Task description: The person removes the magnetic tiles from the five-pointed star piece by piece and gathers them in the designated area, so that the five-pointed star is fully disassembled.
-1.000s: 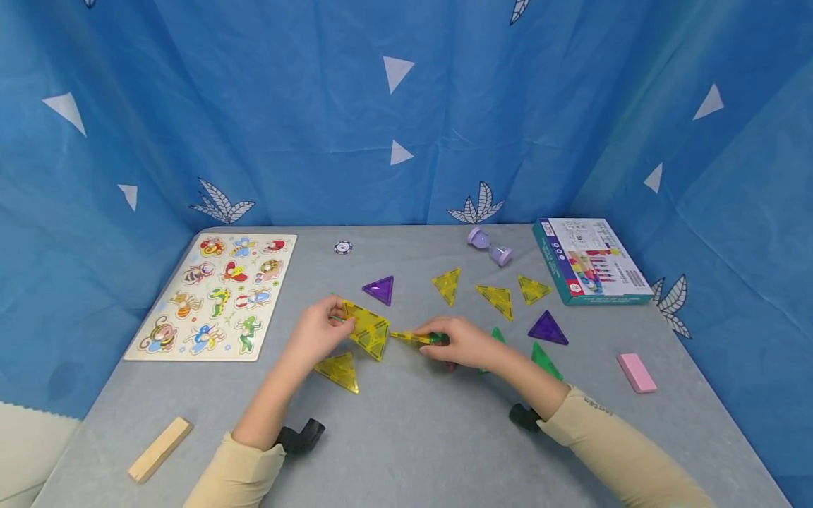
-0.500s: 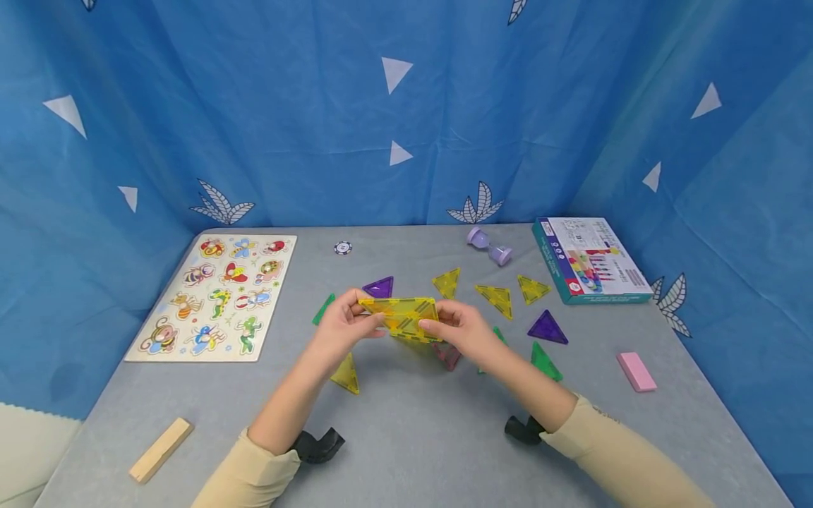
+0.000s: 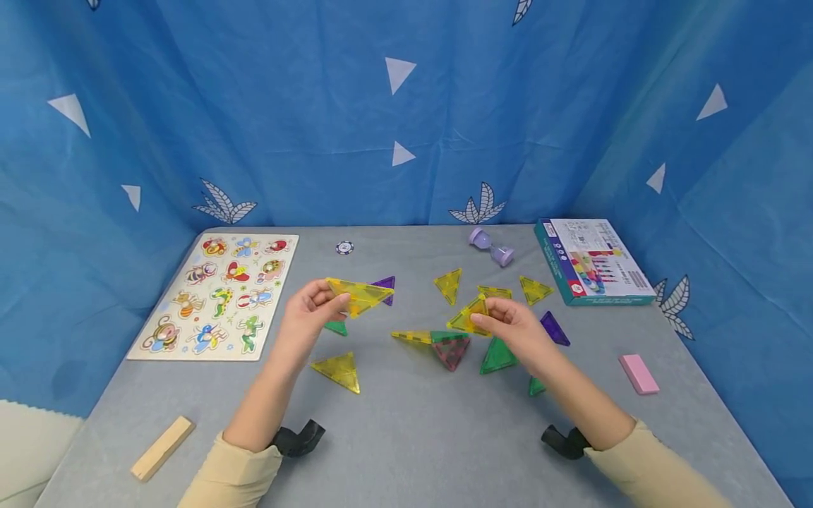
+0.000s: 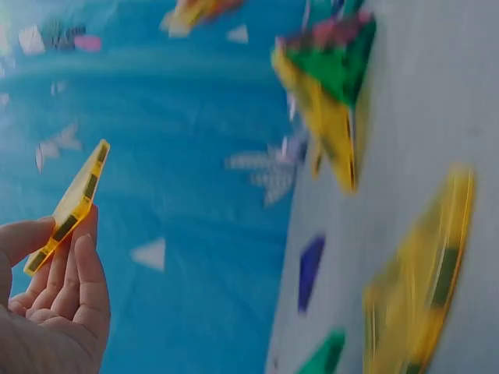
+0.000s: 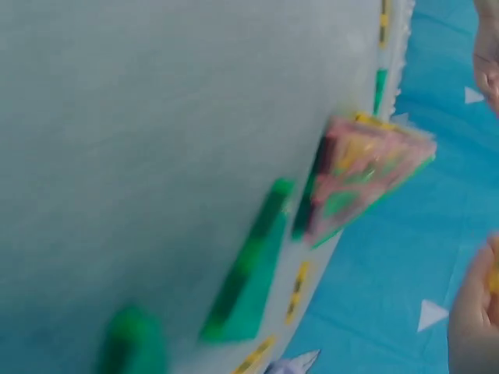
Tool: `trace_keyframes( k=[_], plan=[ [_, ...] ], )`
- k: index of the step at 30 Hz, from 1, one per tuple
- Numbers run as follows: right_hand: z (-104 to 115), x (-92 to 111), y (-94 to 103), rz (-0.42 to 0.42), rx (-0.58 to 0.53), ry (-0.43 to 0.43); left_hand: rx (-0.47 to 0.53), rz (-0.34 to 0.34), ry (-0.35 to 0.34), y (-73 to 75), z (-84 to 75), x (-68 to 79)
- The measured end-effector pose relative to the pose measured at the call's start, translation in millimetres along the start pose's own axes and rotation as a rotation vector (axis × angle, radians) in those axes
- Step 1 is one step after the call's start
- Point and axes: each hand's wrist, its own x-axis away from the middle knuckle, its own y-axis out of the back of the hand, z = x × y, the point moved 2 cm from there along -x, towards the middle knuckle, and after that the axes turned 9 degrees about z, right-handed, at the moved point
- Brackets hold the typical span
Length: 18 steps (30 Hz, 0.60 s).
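Observation:
My left hand (image 3: pixel 305 314) pinches a yellow triangular magnetic tile (image 3: pixel 362 295) above the table, between thumb and fingers in the left wrist view (image 4: pixel 74 202). A second yellow triangular tile (image 3: pixel 468 317) is held by my right hand (image 3: pixel 517 328), raised to the right; the right wrist view catches only part of that hand (image 5: pixel 472 319) at its edge. Between and below the hands stands a small joined build with a pink tile (image 3: pixel 452 353), a green tile (image 3: pixel 449 336) and a yellow tile (image 3: pixel 411 337). Another yellow triangle (image 3: pixel 339 371) lies below my left hand.
Loose yellow, green (image 3: pixel 497 356) and purple tiles (image 3: pixel 555 329) lie around the build. Farther out are an insect puzzle board (image 3: pixel 219 296), a poker chip (image 3: pixel 345 248), a purple sand timer (image 3: pixel 491 247), a box (image 3: pixel 593 261), a pink block (image 3: pixel 639 374) and a wooden block (image 3: pixel 163 449).
My hands first met over the middle with yellow tiles overlapping. They have since drawn apart, left and right, each holding a yellow triangle, and the build on the table is uncovered.

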Motion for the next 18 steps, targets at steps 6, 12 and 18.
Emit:
trace_keyframes(
  k=[6,12,18],
  plan=[
    [-23,27,-1.5,0.321,0.155,-0.044,0.006,-0.081,0.144,38.8,2.8,-33.1],
    [-40,42,-17.4,0.508,0.134,-0.09,-0.048,-0.017,0.311,53.7,40.8,-82.2],
    [-44,47,-28.3,0.595,0.183,-0.101,0.017,0.063,0.375,23.9,56.1,-119.0]
  ],
)
